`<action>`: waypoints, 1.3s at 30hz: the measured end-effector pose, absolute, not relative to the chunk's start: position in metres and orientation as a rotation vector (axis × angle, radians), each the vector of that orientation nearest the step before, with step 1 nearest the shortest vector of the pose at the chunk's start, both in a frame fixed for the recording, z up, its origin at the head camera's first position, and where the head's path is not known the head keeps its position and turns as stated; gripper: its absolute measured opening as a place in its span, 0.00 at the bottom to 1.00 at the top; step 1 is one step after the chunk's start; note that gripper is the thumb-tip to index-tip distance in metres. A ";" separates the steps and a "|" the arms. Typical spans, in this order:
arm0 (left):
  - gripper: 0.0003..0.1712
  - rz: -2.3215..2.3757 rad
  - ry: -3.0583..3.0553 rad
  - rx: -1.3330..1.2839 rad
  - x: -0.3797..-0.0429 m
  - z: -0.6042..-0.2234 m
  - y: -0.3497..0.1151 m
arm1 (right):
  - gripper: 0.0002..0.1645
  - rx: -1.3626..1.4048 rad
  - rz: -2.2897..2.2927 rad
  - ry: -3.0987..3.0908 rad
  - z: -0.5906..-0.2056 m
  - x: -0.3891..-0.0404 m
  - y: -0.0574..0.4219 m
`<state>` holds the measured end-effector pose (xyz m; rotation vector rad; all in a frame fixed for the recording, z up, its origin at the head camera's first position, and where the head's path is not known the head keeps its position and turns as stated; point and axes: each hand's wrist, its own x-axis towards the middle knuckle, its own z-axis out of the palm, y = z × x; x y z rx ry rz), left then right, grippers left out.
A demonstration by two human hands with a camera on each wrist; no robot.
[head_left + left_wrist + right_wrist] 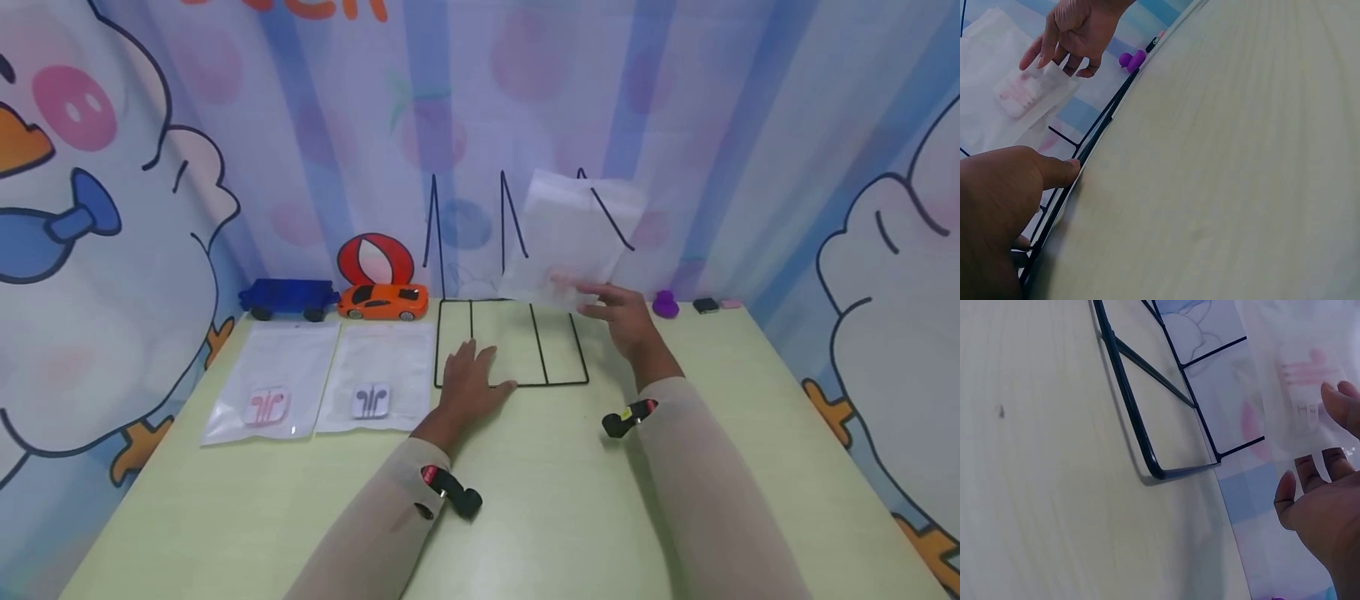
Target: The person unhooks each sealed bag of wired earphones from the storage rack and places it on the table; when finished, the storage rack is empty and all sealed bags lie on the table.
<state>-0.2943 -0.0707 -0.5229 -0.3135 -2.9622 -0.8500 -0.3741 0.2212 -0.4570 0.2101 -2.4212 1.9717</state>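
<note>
Two-handed hanging job, by the look of it, and pretty far along with this piece. Got a frosted see-through plastic bag (570,233) upright at the right prong (611,217) of a black wire display rack (1127,394), loaded low down with a white square earphone box printed in pink (1019,97). Looks threaded, judging by the stretch of prong visible in front of the plastic, but can't make out the hole itself. With the right hand (626,321), seemingly pinching the bag's bottom corner lightly. With the left hand (468,383), just resting mostly straight fingers and thumb on the rack's base, probably for steadying, not really clutching. Next, probably calls for checking for a straight hang well back on the prong, then letting go gently so as not to tug the rack. Over left, flat on the pale table (555,500): a similar bag with a pink-print box (296,358) and one with a grey-print box (390,358). Behind those, a blue toy truck (290,296) and an orange toy car (384,302). Far right, a small purple knobby thing (665,304). Not much in the way, apart from the bag itself, in front of the right upright.
</note>
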 end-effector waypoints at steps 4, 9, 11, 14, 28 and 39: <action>0.43 -0.840 -2.963 -0.325 -0.294 -0.524 -0.071 | 0.31 0.185 1.977 -2.419 -0.460 -0.373 0.220; 0.43 -0.846 -2.951 -0.337 -0.293 -0.525 -0.071 | 0.31 0.189 1.970 -2.400 -0.462 -0.373 0.221; 0.43 -0.847 -2.949 -0.339 -0.294 -0.526 -0.072 | 0.32 0.180 1.985 -2.377 -0.463 -0.373 0.221; 0.43 -0.849 -2.958 -0.333 -0.294 -0.526 -0.070 | 0.32 0.135 1.991 -2.358 -0.463 -0.368 0.223; 0.42 -0.865 -2.948 -0.340 -0.292 -0.523 -0.068 | 0.32 0.173 1.859 -2.444 -0.443 -0.344 0.261; 0.41 -0.859 -2.934 -0.348 -0.291 -0.520 -0.071 | 0.31 0.263 1.665 -2.525 -0.432 -0.329 0.282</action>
